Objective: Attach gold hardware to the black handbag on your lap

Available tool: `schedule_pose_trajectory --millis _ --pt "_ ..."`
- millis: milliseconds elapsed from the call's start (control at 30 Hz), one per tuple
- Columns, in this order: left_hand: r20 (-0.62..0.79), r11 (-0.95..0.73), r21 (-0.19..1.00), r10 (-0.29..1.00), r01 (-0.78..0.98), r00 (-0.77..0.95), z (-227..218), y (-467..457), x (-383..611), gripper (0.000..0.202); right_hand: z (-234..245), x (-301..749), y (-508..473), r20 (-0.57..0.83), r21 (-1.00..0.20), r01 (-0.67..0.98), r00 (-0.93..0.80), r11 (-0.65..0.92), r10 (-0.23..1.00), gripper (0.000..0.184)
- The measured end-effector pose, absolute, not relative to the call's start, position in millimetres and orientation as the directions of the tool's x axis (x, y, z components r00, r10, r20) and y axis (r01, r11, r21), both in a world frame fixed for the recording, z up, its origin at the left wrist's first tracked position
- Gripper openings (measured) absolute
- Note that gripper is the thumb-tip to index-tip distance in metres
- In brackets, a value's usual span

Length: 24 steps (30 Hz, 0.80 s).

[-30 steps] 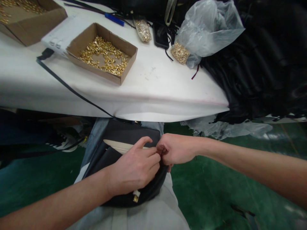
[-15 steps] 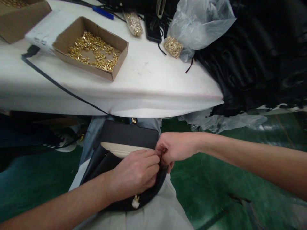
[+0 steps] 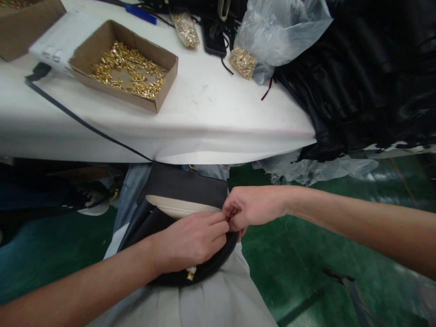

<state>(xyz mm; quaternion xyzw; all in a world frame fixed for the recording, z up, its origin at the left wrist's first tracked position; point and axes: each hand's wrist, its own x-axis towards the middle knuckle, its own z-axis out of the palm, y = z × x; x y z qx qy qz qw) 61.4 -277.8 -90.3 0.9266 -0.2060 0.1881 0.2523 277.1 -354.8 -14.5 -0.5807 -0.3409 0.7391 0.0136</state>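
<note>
A black handbag (image 3: 185, 184) with a cream lining (image 3: 180, 207) lies across my lap, its flap folded back toward the table. My left hand (image 3: 197, 238) rests over the bag's front, its fingers closed on the bag's right edge. Against those fingertips, my right hand (image 3: 247, 210) pinches at the same corner of the bag. Whatever small part may sit between the fingertips is hidden. Below my left hand, a gold clasp (image 3: 190, 274) hangs at the bag's lower front.
On the white-covered table (image 3: 211, 118) stands a cardboard box (image 3: 166, 86) of small gold fittings. Behind it lie a bag of fittings (image 3: 185, 32), a phone (image 3: 214, 38) and a plastic bag (image 3: 286, 32). Black bags (image 3: 350, 86) are heaped at right. A black cable (image 3: 88, 126) crosses the table's front edge.
Both hands stay at the bag's right edge with little movement. The bag has tilted slightly, and the gold clasp at its front has turned. The whole view has shifted a little.
</note>
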Motion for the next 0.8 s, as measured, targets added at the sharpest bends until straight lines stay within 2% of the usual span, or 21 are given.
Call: schedule_pose_trajectory --millis 100,367,467,567,667,733,800 --pt "0.459 -0.769 0.423 -0.274 -0.479 0.845 -90.2 -279.3 61.9 0.032 -15.1 276.0 -354.0 -0.862 -0.500 0.396 -0.311 -0.770 0.400 0.017" --pt "0.444 -0.747 0.479 -0.248 -0.462 0.861 -97.1 -280.1 65.2 0.030 -13.2 272.2 -348.7 -0.873 -0.487 0.467 -0.239 -0.738 0.425 0.016" --pt "0.379 -0.706 0.565 -0.238 -0.427 0.894 -98.3 -280.6 67.3 0.029 -13.7 272.2 -347.8 -0.867 -0.498 0.461 -0.238 -0.735 0.438 0.017" --pt "0.276 -0.614 0.733 -0.124 -0.292 0.953 -96.9 -279.4 68.4 0.028 -17.2 273.8 -350.3 -0.866 -0.500 0.422 -0.237 -0.756 0.440 0.016" --pt "0.224 -0.439 0.875 -0.003 -0.203 0.975 -94.4 -275.9 68.5 0.022 -21.5 276.2 -353.4 -0.862 -0.507 0.379 -0.244 -0.774 0.445 0.017" --pt "0.183 -0.329 0.935 0.116 -0.136 0.976 -92.4 -274.3 68.7 0.018 -23.7 277.8 -353.9 -0.848 -0.529 0.380 -0.236 -0.759 0.474 0.017" --pt "0.115 -0.269 0.962 0.241 -0.048 0.964 -90.4 -274.8 69.9 0.024 -25.0 279.0 -352.6 -0.834 -0.550 0.403 -0.228 -0.731 0.502 0.016"
